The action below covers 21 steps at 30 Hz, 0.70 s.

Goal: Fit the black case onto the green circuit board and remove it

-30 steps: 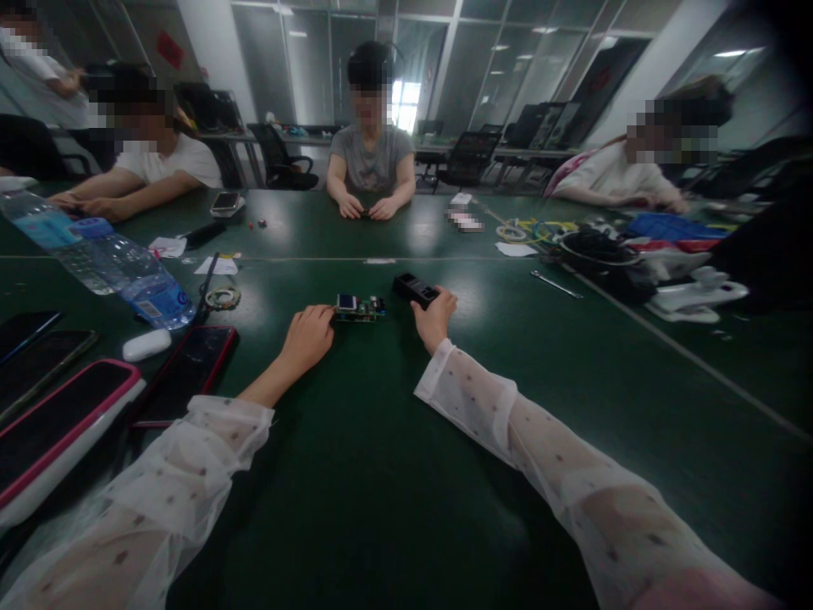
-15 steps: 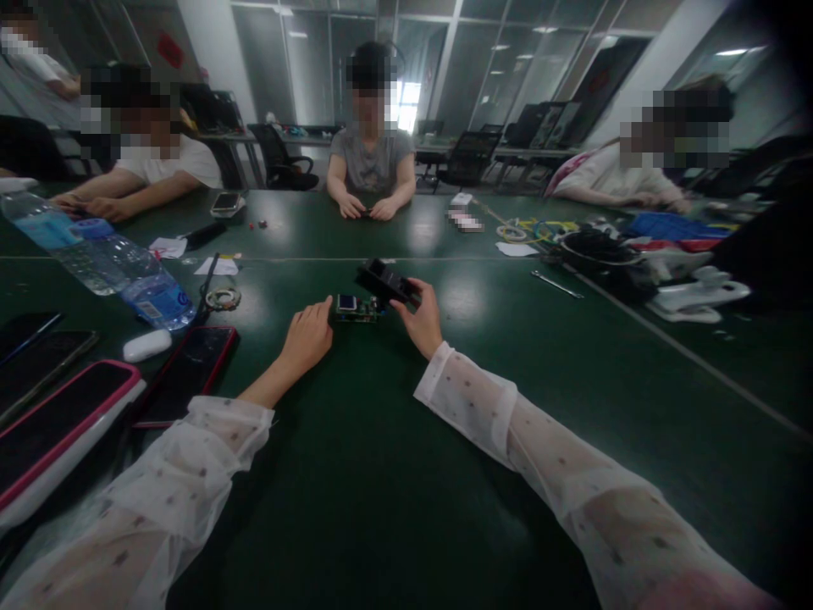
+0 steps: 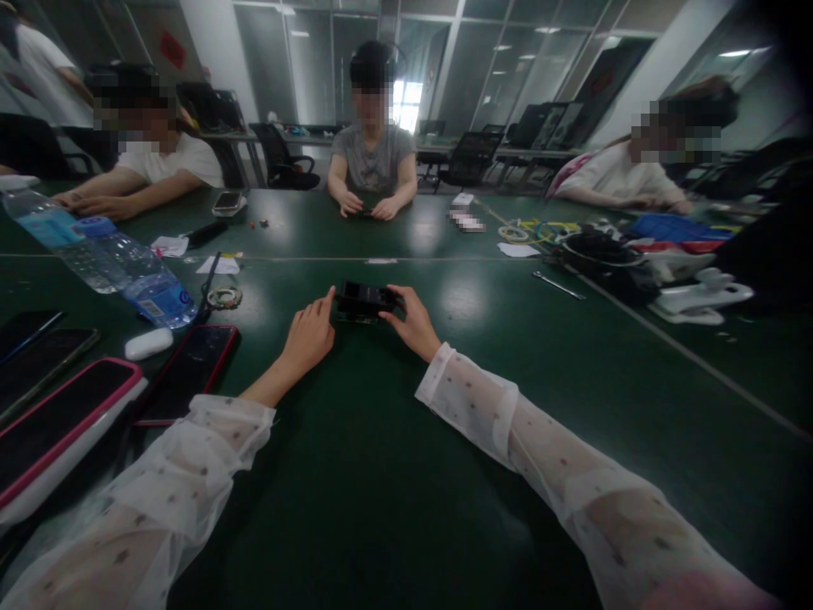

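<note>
A black plastic casing [image 3: 363, 296] is over the small green circuit board [image 3: 356, 319], whose lower edge shows beneath it. My right hand [image 3: 414, 322] grips the casing's right end between thumb and fingers. At the left end, my left hand [image 3: 309, 335] has its index fingertip at the board and casing, the other fingers loosely bent and apart, holding nothing. The casing hides most of the board, including its screen.
Water bottles [image 3: 149, 284], a red-edged phone [image 3: 194, 373] and a white case [image 3: 148, 343] lie left. A wrench [image 3: 559, 285] and cable clutter [image 3: 603, 254] are right. Across the green table [image 3: 381, 474], a person [image 3: 373, 157] sits, with others at both sides.
My right hand has brought the black casing left and down, from a tilt beside the board to over it. My left hand has barely moved.
</note>
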{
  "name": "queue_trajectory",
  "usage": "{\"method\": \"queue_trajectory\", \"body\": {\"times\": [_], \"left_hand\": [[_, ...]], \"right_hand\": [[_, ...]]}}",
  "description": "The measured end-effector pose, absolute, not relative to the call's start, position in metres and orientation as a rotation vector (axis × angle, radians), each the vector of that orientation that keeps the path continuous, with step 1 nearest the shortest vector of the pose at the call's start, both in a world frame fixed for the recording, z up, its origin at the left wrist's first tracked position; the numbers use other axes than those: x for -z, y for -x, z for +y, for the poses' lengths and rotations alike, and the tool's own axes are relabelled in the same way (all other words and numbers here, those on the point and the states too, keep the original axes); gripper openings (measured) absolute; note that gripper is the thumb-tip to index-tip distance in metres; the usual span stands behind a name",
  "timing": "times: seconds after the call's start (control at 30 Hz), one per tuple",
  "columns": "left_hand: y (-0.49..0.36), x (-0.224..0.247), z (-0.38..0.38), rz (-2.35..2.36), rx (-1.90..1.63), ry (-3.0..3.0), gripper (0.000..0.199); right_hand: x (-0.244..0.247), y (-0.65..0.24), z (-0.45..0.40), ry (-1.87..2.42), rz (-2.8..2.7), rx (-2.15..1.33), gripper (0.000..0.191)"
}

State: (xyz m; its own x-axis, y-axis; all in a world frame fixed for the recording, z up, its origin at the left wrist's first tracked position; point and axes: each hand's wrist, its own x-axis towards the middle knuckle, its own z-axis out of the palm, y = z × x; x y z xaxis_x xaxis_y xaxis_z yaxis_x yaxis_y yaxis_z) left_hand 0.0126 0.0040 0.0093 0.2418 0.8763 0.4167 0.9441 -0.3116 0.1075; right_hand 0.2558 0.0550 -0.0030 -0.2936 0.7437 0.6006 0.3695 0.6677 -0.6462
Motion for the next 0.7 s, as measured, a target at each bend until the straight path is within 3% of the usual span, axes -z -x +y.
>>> {"method": "queue_trajectory", "body": {"times": [0.27,0.7], "left_hand": [[-0.0114,-0.0091,0.0054,-1.735,0.564,2.392,0.05],[-0.0102,-0.0096,0.0058,-1.753,0.569,2.408,0.049]], "right_hand": [[0.0074,-0.2559,0.0599,0.965,-2.099,-0.488,0.054],[0.0022,-0.2541,0.0559,0.995,-2.107,-0.491,0.054]]}}
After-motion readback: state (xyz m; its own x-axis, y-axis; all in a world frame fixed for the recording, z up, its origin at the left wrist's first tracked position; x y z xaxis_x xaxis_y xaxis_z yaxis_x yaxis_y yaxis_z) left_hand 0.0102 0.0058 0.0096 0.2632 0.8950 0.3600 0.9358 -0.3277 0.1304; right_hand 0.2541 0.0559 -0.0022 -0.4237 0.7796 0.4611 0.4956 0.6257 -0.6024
